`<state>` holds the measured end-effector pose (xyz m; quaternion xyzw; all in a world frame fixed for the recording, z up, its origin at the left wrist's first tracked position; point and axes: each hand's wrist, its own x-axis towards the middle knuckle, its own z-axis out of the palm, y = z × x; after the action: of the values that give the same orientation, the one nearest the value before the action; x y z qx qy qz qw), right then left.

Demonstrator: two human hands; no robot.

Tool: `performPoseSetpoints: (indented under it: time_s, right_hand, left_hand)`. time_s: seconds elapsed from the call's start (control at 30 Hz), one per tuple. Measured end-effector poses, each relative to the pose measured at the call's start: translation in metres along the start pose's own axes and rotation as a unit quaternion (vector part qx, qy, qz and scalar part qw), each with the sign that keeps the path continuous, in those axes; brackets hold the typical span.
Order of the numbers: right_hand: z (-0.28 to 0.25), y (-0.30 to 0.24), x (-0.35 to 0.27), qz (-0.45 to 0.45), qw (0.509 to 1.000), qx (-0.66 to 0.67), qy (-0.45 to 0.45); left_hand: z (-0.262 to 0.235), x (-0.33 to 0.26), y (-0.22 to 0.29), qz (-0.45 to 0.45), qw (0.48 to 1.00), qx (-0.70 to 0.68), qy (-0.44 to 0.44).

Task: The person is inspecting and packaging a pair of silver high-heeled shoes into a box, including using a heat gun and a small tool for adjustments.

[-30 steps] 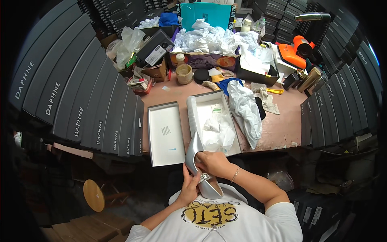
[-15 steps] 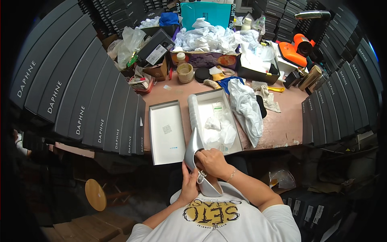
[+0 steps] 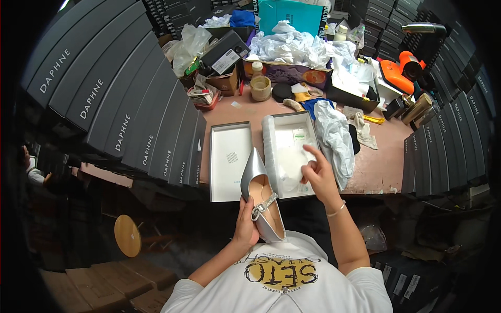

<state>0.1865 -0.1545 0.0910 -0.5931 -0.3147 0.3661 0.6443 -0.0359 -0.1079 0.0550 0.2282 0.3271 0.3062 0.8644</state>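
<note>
A pointed silver shoe (image 3: 252, 172) with a glittery strap and buckle is tilted in front of my chest, its toe toward the table. My left hand (image 3: 246, 224) is closed around its side near the strap. The beige inside of the shoe shows. My right hand (image 3: 321, 177) is over the right side of the open shoe box (image 3: 315, 130), index finger stretched out and other fingers loosely bent, with nothing visible in it. Inside the box lie white paper (image 3: 290, 163) and a long white padded roll (image 3: 270, 148) along the left wall.
The box lid (image 3: 214, 156) lies left of the box, and crumpled tissue paper (image 3: 334, 138) lies right of it. Stacks of dark shoe boxes (image 3: 112, 104) wall both sides. Behind stand a glue jar (image 3: 260, 89), a paper-filled carton (image 3: 284, 77) and an orange heat tool (image 3: 395, 77).
My right hand has left the shoe's opening and moved out over the box. My left hand still holds the shoe, which now shows its inside more. The view has shifted slightly left.
</note>
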Motion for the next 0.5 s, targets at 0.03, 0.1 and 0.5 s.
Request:
performPoseSetpoints:
  time_s: [0.03, 0.1, 0.5]
  right_hand:
    - [0.007, -0.013, -0.015, 0.046, 0.997, 0.037, -0.044]
    - [0.016, 0.001, -0.038, 0.109, 0.984, 0.027, -0.141]
    - [0.006, -0.002, -0.026, -0.158, 0.959, -0.233, -0.023]
  left_hand:
    - [-0.002, 0.005, 0.000, 0.000, 1.000, -0.006, -0.002]
    - [0.005, 0.008, 0.004, 0.023, 1.000, 0.003, -0.022]
    - [-0.006, 0.041, 0.038, -0.190, 0.976, -0.080, -0.068]
